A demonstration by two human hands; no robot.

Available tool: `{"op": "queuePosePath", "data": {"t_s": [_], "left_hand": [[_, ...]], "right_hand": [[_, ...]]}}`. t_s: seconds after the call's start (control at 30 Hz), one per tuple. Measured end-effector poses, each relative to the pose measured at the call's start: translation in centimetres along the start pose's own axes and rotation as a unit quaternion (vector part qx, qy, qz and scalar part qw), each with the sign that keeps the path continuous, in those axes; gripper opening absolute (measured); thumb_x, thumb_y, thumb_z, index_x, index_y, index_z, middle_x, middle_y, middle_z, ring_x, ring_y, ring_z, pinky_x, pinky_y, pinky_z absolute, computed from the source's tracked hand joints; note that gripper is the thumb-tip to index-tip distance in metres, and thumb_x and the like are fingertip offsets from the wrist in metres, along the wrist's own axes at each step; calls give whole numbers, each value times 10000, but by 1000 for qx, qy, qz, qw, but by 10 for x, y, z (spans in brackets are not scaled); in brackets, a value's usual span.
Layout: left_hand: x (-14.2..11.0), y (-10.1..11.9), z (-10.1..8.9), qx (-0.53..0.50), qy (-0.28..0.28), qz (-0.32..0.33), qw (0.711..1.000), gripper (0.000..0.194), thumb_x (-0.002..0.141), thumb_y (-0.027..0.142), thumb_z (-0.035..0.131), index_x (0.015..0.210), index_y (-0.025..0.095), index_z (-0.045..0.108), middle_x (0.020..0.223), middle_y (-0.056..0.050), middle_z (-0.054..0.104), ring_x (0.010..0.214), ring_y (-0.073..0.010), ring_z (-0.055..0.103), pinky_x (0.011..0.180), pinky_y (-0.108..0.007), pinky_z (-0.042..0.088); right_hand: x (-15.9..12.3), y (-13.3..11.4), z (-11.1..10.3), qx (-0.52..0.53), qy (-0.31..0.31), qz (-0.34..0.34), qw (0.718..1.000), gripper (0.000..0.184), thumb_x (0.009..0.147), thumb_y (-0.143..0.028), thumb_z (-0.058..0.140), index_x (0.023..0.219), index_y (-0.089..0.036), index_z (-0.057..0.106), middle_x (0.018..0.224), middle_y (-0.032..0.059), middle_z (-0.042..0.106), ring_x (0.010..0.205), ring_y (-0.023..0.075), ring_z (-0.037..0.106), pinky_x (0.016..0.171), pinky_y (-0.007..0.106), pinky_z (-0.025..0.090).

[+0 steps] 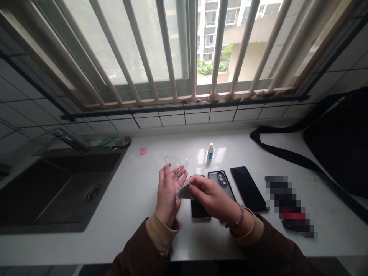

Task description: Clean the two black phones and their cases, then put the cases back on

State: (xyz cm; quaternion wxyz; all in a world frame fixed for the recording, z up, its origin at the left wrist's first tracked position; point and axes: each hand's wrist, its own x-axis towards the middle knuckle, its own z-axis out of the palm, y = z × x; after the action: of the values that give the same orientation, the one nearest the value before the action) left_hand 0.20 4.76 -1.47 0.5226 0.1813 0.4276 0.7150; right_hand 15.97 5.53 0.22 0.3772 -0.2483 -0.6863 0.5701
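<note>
Sleeves [138,247]: dark brown fabric with folded tan cuffs, both reaching in from the near side of the black phone case [229,188]
Right hand [211,195]: thumb and fingers pinching a grey cloth [184,191]; beaded-looking bracelet at the wrist
Grey cloth: soft, thin, folded to a point, left of the phone case, its edge up against the left palm
Left hand [169,191]: left of the phone case, palm turned to the cloth, fingers spread and slightly curled; whether they grip anything, cannot tell
Clear piece [172,159]: transparent, glossy, round-cornered edge at the left fingertips, left of the phone case; held or lying, unclear
Phone case: translucent dark back, raised rim, oblong camera surround with round openings, partly behind the right hand
Phone [201,212]: dark glassy face, pale edge, just left of the phone case, under the right hand
Black slab [247,188]: flat, smooth, rectangular, just right of the phone case
Bottle [210,153]: small, white-capped, blue on label, upright beyond the phone case
Pink slip [143,151]: flat, squarish, well left of the phone case
Counter [120,214]: white, glossy, under the phone case
</note>
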Motion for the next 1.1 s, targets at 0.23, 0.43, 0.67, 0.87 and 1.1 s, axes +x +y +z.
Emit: {"op": "queuePosePath", "data": {"t_s": [0.23,0.43,0.67,0.87,1.1], "left_hand": [[-5,2,-1,37,-40,-2,999,551,984,639,665,1341,262,482,1193,-131,748,1060,-244,751,1024,-465,572],[-11,2,-4,94,-129,-27,987,583,1007,616,645,1422,236,491,1244,-141,737,1068,-259,760,948,-398,585],[-11,-3,-5,185,-195,6,963,588,937,521,785,1378,200,566,1227,-139,732,1103,-267,728,908,-387,609],[-15,2,-3,190,-235,-40,953,557,855,435,888,1302,183,672,1211,-156,741,1095,-278,719,914,-395,604],[-15,1,-5,138,-264,-59,953,477,873,409,877,1262,177,727,1181,-167,757,1060,-282,731,893,-405,608]], "right_hand": [[6,18,6,239,23,99,966,336,993,-516,730,1067,-189,710,1007,54,767,910,177,737,905,353,604],[9,21,5,340,81,134,927,330,925,-453,824,1085,-181,728,1029,60,784,879,161,749,832,297,622],[17,27,-12,283,242,77,925,309,973,-475,738,1119,-212,670,1060,70,790,913,211,770,854,386,648],[10,26,-20,-88,369,-5,925,265,1070,-470,590,1133,-233,688,1045,73,770,954,232,733,922,416,608],[3,15,-12,-153,272,-91,946,219,1115,-317,529,1235,-290,711,1232,72,797,1131,250,772,1006,453,626]]}}
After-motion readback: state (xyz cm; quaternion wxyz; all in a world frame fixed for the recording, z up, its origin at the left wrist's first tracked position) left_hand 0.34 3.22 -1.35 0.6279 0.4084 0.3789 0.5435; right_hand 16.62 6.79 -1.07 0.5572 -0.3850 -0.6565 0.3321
